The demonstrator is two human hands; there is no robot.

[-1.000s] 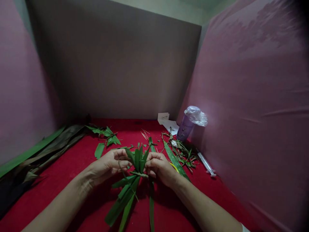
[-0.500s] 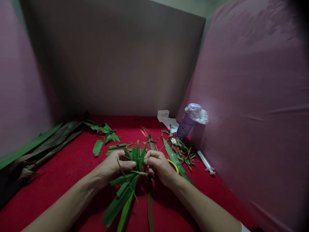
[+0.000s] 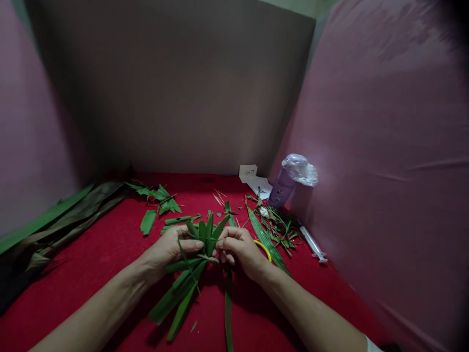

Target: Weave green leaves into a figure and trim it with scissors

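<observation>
My left hand (image 3: 176, 247) is closed round a bundle of green leaf strips (image 3: 183, 288), tied or crossed with a pale stem (image 3: 208, 258) near its middle. Short pointed leaf ends fan upward from the thumb, and longer strips spread down to the lower left. On the bundle's right side, my right hand (image 3: 240, 249) pinches the edge of an upper leaf end; its fingertips partly hide the spot. Below that hand runs a long narrow leaf strip (image 3: 228, 313); whether it is held or just lies there, I cannot tell.
A yellow loop (image 3: 264, 248) shows beside my right wrist. To the right are a long leaf (image 3: 266, 239), a heap of twigs (image 3: 276, 227), a syringe (image 3: 313, 244) and a plastic-topped purple bottle (image 3: 282, 188). Cut leaves (image 3: 148, 222) lie left on red cloth (image 3: 120, 234).
The bundle's lower strips have swung a little up and to the left. The upper leaf ends spread wider on the right. A small green scrap now shows on the cloth below.
</observation>
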